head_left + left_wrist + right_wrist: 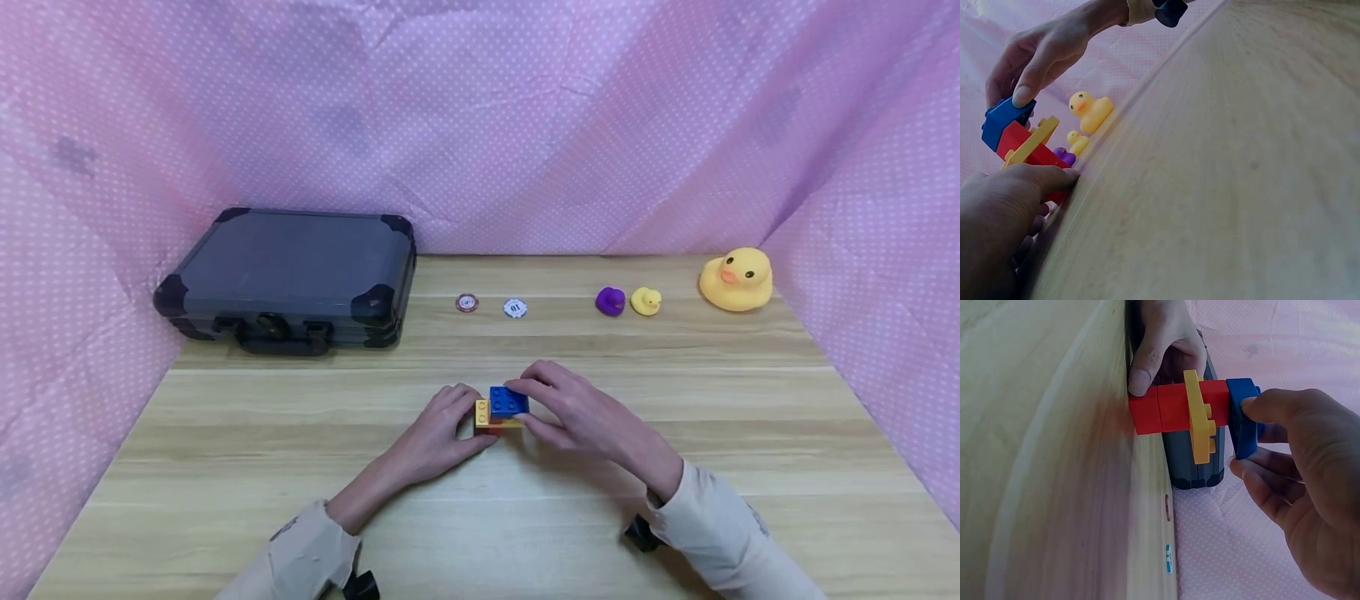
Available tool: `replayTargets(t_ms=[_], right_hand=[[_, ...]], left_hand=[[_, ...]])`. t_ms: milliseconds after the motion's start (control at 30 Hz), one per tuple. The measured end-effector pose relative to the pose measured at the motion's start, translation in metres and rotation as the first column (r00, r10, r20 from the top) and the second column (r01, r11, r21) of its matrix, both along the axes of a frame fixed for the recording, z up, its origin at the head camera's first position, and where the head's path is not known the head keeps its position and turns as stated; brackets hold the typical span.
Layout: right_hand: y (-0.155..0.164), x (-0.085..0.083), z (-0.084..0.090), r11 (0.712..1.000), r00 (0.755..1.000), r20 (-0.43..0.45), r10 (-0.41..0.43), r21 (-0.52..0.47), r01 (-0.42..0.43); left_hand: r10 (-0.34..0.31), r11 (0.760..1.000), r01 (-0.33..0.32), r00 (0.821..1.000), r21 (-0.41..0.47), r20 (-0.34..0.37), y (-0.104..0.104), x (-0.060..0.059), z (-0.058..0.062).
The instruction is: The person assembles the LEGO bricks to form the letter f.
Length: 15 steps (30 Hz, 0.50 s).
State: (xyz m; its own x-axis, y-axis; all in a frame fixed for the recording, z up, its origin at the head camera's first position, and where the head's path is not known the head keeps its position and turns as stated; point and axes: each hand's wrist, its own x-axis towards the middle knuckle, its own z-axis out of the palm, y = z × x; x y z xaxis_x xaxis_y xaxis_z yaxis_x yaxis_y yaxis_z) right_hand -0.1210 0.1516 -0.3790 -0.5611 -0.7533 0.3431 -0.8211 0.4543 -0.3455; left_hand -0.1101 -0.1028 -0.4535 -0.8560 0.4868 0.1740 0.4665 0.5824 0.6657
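Note:
A small brick stack stands on the wooden table point(675, 467) at the centre front: red bricks point(1160, 409) at the bottom, a yellow plate point(1200, 422) across them, another red brick, and a blue brick point(508, 401) on top. My left hand point(442, 425) grips the lower part of the stack from the left, its thumb on the red bricks. My right hand point(577, 412) pinches the blue brick point(1241, 422) between thumb and fingers. I cannot tell how firmly the blue brick is seated.
A dark hard case point(288, 279) lies at the back left. Two poker chips, one red point(467, 302) and one white point(514, 308), lie behind the stack. A purple duck point(611, 301), a small yellow duck point(646, 301) and a large yellow duck point(737, 279) stand at the back right. Pink dotted cloth walls the table.

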Motion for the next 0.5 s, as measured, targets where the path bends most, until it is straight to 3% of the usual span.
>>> replayTargets(t_ms=[200,500], right_hand=[[0.002,-0.002,-0.006,0.997,0.994,0.106,0.0,-0.079,0.009],[0.007,0.001,-0.012,0.987,0.968,0.251,-0.032,-0.143,0.069]], left_hand=[[-0.008,1.0,0.008,1.0,0.004,-0.006,-0.001,0.0,-0.001],[-0.009,1.0,0.009,1.0,0.006,-0.008,0.0,-0.001,-0.001]])
